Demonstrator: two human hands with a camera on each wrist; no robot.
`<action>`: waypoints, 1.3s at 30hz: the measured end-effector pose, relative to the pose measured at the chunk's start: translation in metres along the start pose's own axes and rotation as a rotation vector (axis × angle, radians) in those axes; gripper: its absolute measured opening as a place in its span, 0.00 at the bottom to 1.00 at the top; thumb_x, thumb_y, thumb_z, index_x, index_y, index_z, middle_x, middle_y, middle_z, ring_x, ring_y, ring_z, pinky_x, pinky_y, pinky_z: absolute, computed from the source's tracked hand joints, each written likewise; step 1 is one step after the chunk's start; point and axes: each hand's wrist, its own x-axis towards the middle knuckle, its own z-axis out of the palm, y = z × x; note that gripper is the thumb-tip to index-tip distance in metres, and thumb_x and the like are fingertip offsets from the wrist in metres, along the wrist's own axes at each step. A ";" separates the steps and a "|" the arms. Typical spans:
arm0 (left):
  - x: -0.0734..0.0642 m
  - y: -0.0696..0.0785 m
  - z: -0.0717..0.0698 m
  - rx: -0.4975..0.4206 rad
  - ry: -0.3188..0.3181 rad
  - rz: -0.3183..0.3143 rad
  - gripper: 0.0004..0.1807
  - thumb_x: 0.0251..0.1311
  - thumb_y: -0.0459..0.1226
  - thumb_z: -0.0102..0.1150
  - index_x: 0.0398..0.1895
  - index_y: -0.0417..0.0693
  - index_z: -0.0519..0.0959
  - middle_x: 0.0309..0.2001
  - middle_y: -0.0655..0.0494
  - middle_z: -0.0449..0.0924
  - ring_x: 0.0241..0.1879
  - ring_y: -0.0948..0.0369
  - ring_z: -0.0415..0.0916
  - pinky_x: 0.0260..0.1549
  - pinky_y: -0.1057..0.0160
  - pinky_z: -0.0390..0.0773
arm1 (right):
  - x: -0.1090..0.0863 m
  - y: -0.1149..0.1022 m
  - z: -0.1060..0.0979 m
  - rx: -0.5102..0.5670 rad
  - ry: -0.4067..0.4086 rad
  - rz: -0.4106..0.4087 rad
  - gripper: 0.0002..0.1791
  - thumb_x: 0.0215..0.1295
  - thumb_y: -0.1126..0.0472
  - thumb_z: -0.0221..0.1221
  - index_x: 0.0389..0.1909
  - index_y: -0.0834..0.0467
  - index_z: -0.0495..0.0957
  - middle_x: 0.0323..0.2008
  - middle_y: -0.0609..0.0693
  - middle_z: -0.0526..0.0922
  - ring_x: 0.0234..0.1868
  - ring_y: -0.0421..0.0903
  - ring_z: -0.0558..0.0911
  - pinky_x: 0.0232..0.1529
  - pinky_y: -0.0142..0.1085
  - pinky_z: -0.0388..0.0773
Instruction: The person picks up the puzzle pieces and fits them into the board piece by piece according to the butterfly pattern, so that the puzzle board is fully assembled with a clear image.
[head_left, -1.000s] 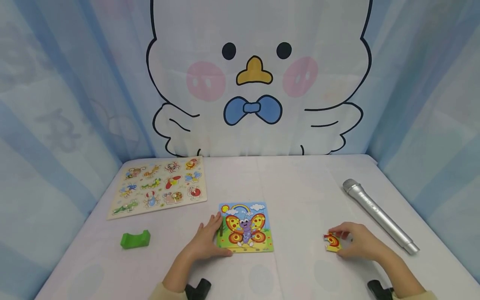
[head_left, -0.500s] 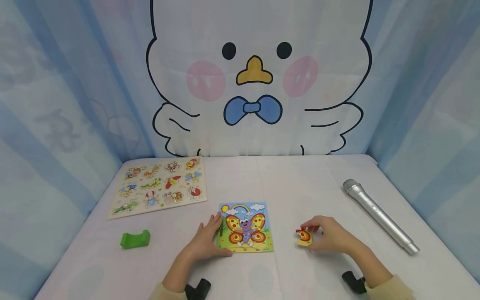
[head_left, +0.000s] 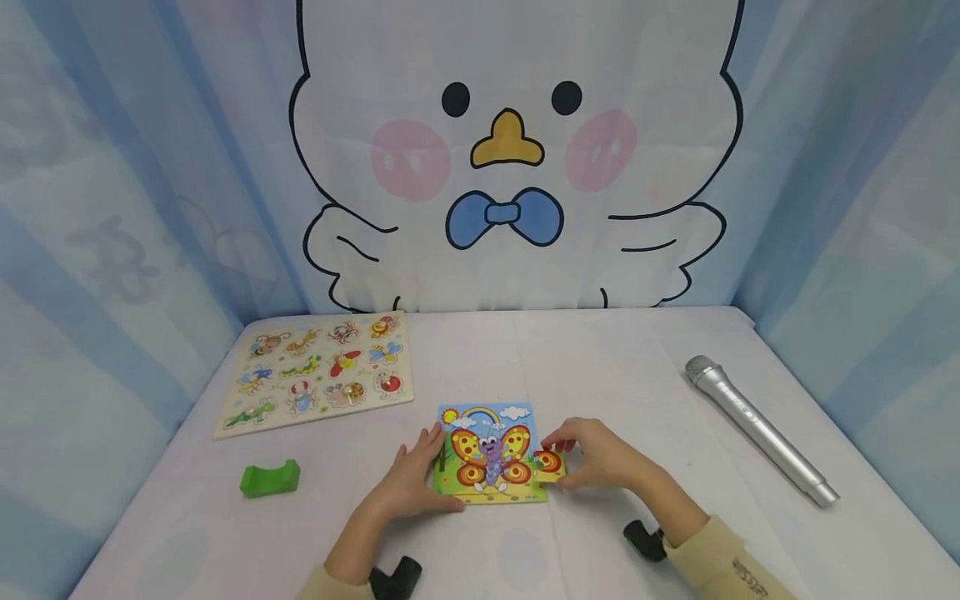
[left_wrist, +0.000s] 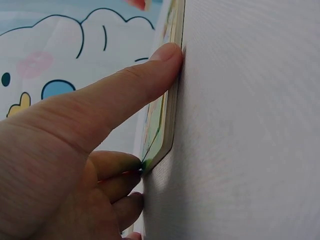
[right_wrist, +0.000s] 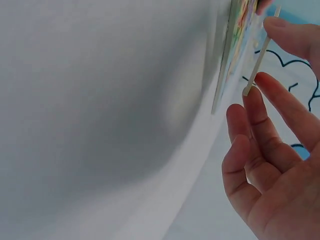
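A square butterfly jigsaw puzzle (head_left: 487,492) lies flat on the white tabletop in front of me. My left hand (head_left: 411,485) holds its near left corner, fingers on the left side and thumb along the front edge; the left wrist view shows the thumb against the layered puzzle edge (left_wrist: 169,120). Between thumb and fingertips, my right hand (head_left: 603,457) pinches a loose jigsaw piece (head_left: 551,467) with a red and yellow wing pattern. That piece overlaps the puzzle's right edge in the head view. Seen edge-on in the right wrist view, the thin piece (right_wrist: 259,65) is raised off the table.
Behind on the left lies a wooden insect peg puzzle (head_left: 322,371). A green curved block (head_left: 270,479) is left of my left hand. Far right, a silver microphone (head_left: 761,429) lies diagonally. A printed curtain (head_left: 510,275) closes off the back and sides.
From the right, my right hand has carried the pinched jigsaw piece leftward to the puzzle's right edge. My left hand stays at the puzzle's near left corner.
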 end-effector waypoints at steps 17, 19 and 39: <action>0.000 0.000 0.000 -0.007 -0.004 0.009 0.57 0.35 0.49 0.74 0.67 0.34 0.54 0.70 0.41 0.45 0.69 0.45 0.39 0.64 0.41 0.37 | 0.027 -0.019 0.020 -0.004 -0.105 -0.054 0.18 0.39 0.62 0.71 0.37 0.54 0.85 0.31 0.40 0.78 0.34 0.41 0.73 0.35 0.31 0.72; 0.001 -0.001 0.001 -0.005 -0.003 0.009 0.57 0.35 0.49 0.74 0.67 0.34 0.54 0.70 0.42 0.45 0.69 0.45 0.39 0.64 0.41 0.37 | 0.028 -0.020 0.021 -0.012 -0.110 -0.055 0.18 0.39 0.62 0.71 0.37 0.54 0.85 0.30 0.40 0.78 0.33 0.41 0.73 0.33 0.31 0.71; 0.001 -0.001 0.000 -0.005 -0.006 0.004 0.57 0.35 0.49 0.74 0.67 0.34 0.54 0.70 0.41 0.45 0.69 0.45 0.38 0.64 0.42 0.35 | 0.023 -0.042 0.029 -0.165 -0.070 0.130 0.15 0.41 0.62 0.71 0.36 0.54 0.85 0.25 0.41 0.78 0.26 0.39 0.69 0.26 0.33 0.66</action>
